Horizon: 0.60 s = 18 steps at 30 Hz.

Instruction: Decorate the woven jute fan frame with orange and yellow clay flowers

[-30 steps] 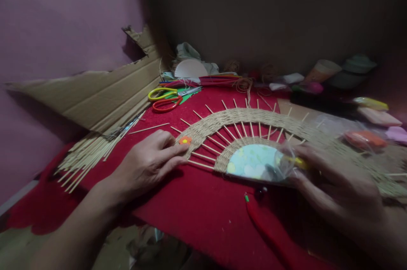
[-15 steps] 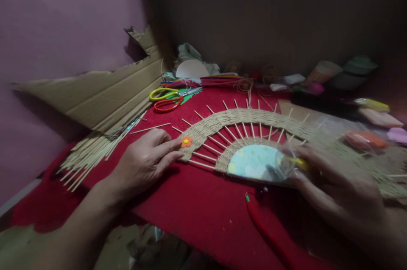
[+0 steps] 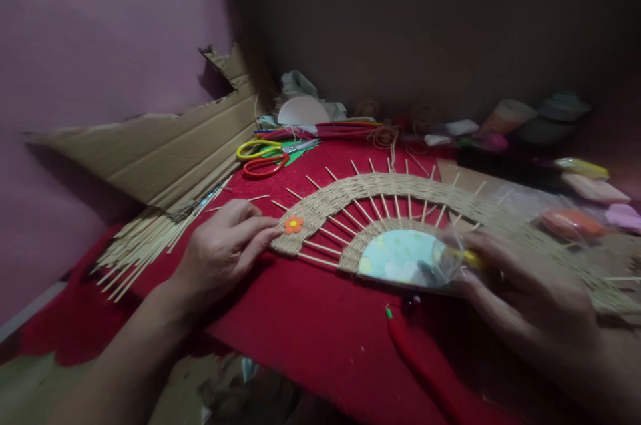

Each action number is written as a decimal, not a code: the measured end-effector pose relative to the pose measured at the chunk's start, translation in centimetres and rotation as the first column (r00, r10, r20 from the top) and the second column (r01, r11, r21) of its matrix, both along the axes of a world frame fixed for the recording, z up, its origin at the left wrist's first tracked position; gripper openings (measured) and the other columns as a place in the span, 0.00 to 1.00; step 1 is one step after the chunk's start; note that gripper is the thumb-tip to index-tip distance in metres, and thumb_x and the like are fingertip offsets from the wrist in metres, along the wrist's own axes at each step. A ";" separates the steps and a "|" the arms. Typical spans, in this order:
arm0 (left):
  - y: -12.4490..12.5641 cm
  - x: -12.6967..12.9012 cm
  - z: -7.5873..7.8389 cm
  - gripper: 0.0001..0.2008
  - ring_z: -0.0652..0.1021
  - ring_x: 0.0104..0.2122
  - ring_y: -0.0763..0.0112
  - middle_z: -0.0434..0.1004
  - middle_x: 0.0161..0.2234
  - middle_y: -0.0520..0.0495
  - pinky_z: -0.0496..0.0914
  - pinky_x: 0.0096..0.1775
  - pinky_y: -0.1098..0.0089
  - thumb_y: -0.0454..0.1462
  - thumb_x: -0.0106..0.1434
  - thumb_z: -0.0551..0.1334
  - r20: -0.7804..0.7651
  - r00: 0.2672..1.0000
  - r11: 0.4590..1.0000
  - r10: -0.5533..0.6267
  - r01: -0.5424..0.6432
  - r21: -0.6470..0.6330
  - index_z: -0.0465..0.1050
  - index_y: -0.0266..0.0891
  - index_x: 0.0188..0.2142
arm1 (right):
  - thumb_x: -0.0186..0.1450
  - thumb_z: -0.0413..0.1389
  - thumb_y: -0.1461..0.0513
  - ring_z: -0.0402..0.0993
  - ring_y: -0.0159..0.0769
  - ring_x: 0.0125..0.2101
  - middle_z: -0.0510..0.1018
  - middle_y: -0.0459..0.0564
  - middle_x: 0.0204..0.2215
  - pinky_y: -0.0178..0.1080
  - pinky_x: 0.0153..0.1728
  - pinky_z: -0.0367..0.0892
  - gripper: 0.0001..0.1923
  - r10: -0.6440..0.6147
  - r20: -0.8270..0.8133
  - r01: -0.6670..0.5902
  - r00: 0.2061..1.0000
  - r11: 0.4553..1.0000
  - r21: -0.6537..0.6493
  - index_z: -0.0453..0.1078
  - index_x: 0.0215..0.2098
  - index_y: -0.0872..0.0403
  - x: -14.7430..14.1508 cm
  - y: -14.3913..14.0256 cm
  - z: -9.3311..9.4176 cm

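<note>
A half-round woven piece (image 3: 365, 183) lies on the red cloth, its outer and inner bands joined by thin sticks. A pale blue patterned half-disc (image 3: 390, 255) fills its centre. On the outer band's left end sits an orange flower (image 3: 293, 224) with a yellow middle. My left hand (image 3: 225, 241) pinches the band's edge just left of that flower, thumb and fingers pressed together. My right hand (image 3: 531, 285), slightly blurred, holds a small clear plastic bag (image 3: 451, 261) with something yellow in it, over the right side of the half-disc.
Scissors (image 3: 263, 158) with yellow and red handles lie behind the woven piece. A bundle of thin sticks (image 3: 140, 245) rests at left beside leaning cardboard (image 3: 165, 145). A red-handled tool (image 3: 415, 358) lies in front. Packets, including an orange one (image 3: 573, 223), are at right.
My left hand has drawn back slightly left, from touching the orange flower to the band's edge beside it. The right hand still holds the plastic bag in nearly the same place.
</note>
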<state>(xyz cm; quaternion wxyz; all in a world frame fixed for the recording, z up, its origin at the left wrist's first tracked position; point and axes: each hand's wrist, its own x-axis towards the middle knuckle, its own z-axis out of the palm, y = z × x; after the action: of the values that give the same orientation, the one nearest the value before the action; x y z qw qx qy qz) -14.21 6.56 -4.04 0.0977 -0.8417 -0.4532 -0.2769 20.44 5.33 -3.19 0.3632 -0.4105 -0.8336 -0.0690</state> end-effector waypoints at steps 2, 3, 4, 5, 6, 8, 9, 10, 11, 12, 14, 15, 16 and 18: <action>0.1 0.1 0.0 0.11 0.70 0.32 0.71 0.67 0.33 0.45 0.67 0.33 0.69 0.34 0.64 0.58 0.019 1.000 1.000 -0.006 0.006 -0.025 0.74 0.33 0.44 | 0.62 0.50 0.68 0.75 0.35 0.28 0.75 0.46 0.27 0.33 0.27 0.69 0.16 0.010 0.001 -0.010 1.000 1.000 0.018 0.65 0.47 0.49 -0.1 0.0 0.1; 0.1 0.2 0.0 0.12 0.69 0.32 0.71 0.67 0.33 0.45 0.67 0.33 0.69 0.35 0.64 0.58 0.016 1.000 0.999 -0.024 0.025 -0.043 0.73 0.33 0.46 | 0.62 0.50 0.68 0.75 0.35 0.28 0.74 0.45 0.27 0.33 0.27 0.69 0.16 0.016 -0.001 -0.016 1.000 0.999 0.031 0.65 0.47 0.49 -0.1 0.0 0.1; 0.2 0.3 -0.1 0.14 0.69 0.32 0.71 0.66 0.33 0.45 0.66 0.33 0.69 0.35 0.64 0.58 0.006 0.999 0.997 -0.045 0.045 -0.061 0.72 0.33 0.48 | 0.62 0.50 0.68 0.75 0.35 0.27 0.74 0.45 0.26 0.33 0.27 0.69 0.15 0.019 -0.003 -0.018 1.000 0.999 0.040 0.64 0.46 0.49 -0.2 0.1 0.2; 0.3 0.4 -0.1 0.15 0.68 0.31 0.71 0.66 0.33 0.45 0.66 0.32 0.69 0.36 0.65 0.57 -0.011 0.998 0.995 -0.063 0.062 -0.077 0.71 0.33 0.49 | 0.62 0.50 0.68 0.74 0.35 0.27 0.74 0.45 0.26 0.33 0.27 0.69 0.15 0.022 -0.005 -0.022 1.000 0.999 0.048 0.64 0.46 0.50 -0.3 0.1 0.2; 0.3 0.5 -0.2 0.15 0.68 0.31 0.70 0.65 0.32 0.45 0.66 0.32 0.69 0.37 0.65 0.57 -0.031 0.997 0.994 -0.071 0.068 -0.091 0.71 0.33 0.49 | 0.62 0.50 0.69 0.75 0.35 0.28 0.74 0.46 0.26 0.33 0.27 0.69 0.15 0.024 -0.009 -0.023 1.000 0.998 0.052 0.65 0.46 0.50 -0.3 0.1 0.3; 0.4 0.7 -0.2 0.15 0.67 0.31 0.70 0.65 0.32 0.45 0.66 0.31 0.69 0.38 0.66 0.56 -0.075 0.995 0.993 -0.069 0.061 -0.098 0.72 0.34 0.49 | 0.61 0.50 0.68 0.75 0.35 0.29 0.75 0.47 0.26 0.33 0.28 0.70 0.14 0.026 -0.008 -0.026 1.000 0.998 0.051 0.66 0.46 0.52 -0.3 0.2 0.3; 0.4 0.8 -0.2 0.15 0.67 0.30 0.70 0.65 0.31 0.45 0.65 0.31 0.69 0.39 0.66 0.55 -0.095 0.993 0.994 -0.063 0.054 -0.097 0.72 0.34 0.48 | 0.61 0.51 0.68 0.75 0.35 0.29 0.75 0.47 0.26 0.33 0.28 0.70 0.14 0.029 -0.008 -0.028 1.000 0.998 0.049 0.66 0.45 0.53 -0.3 0.2 0.3; 0.4 0.9 -0.1 0.15 0.67 0.30 0.70 0.66 0.31 0.45 0.65 0.31 0.69 0.40 0.66 0.55 -0.113 0.992 0.995 -0.057 0.047 -0.092 0.72 0.35 0.48 | 0.61 0.51 0.67 0.75 0.35 0.29 0.76 0.48 0.27 0.33 0.28 0.70 0.14 0.029 -0.010 -0.028 1.000 0.998 0.047 0.67 0.45 0.54 -0.3 0.2 0.3; 0.4 1.0 0.0 0.15 0.67 0.30 0.69 0.66 0.31 0.45 0.65 0.31 0.69 0.40 0.66 0.54 -0.130 0.990 0.995 -0.055 0.043 -0.089 0.72 0.35 0.47 | 0.61 0.50 0.67 0.75 0.36 0.29 0.76 0.48 0.27 0.34 0.28 0.70 0.13 0.029 -0.015 -0.029 0.999 0.998 0.049 0.68 0.45 0.54 -0.3 0.2 0.3; 0.4 1.1 0.0 0.15 0.67 0.30 0.69 0.66 0.31 0.46 0.65 0.31 0.69 0.40 0.66 0.54 -0.144 0.988 0.995 -0.054 0.042 -0.086 0.73 0.36 0.47 | 0.61 0.50 0.67 0.76 0.36 0.29 0.76 0.47 0.26 0.34 0.28 0.70 0.14 0.028 -0.019 -0.028 0.999 0.998 0.049 0.68 0.44 0.53 -0.2 0.2 0.2; 0.3 1.2 0.1 0.15 0.67 0.29 0.69 0.66 0.30 0.46 0.64 0.30 0.69 0.41 0.66 0.54 -0.167 0.984 0.996 -0.055 0.041 -0.085 0.73 0.36 0.46 | 0.60 0.50 0.66 0.76 0.36 0.30 0.77 0.47 0.27 0.35 0.28 0.71 0.14 0.027 -0.032 -0.025 0.999 0.998 0.050 0.69 0.44 0.52 -0.3 0.2 0.2; 0.3 1.2 0.1 0.15 0.67 0.29 0.69 0.66 0.29 0.46 0.64 0.30 0.68 0.41 0.66 0.55 -0.168 0.984 0.996 -0.057 0.044 -0.083 0.73 0.36 0.45 | 0.60 0.50 0.67 0.76 0.36 0.30 0.77 0.47 0.28 0.35 0.29 0.71 0.14 0.026 -0.038 -0.024 0.999 0.999 0.048 0.69 0.44 0.51 -0.3 0.2 0.2; 0.2 1.1 0.1 0.14 0.67 0.29 0.70 0.66 0.29 0.47 0.64 0.30 0.68 0.41 0.66 0.55 -0.147 0.987 0.996 -0.060 0.050 -0.072 0.74 0.36 0.45 | 0.60 0.50 0.67 0.76 0.36 0.30 0.77 0.47 0.28 0.35 0.29 0.71 0.14 0.028 -0.043 -0.026 0.999 0.999 0.047 0.68 0.44 0.51 -0.3 0.2 0.2; 0.1 0.9 0.1 0.13 0.68 0.29 0.70 0.67 0.30 0.47 0.66 0.30 0.69 0.39 0.65 0.56 -0.050 0.997 0.998 -0.054 0.052 -0.039 0.74 0.37 0.45 | 0.60 0.50 0.67 0.76 0.36 0.30 0.77 0.47 0.28 0.35 0.29 0.71 0.14 0.033 -0.056 -0.030 0.998 0.998 0.051 0.68 0.44 0.51 -0.4 0.2 0.2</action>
<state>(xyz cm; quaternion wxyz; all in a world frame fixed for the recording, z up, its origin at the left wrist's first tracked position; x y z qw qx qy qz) -13.31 6.67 -3.99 0.0860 -0.8618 -0.4332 -0.2494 20.01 5.55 -2.97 0.3980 -0.3899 -0.8273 -0.0723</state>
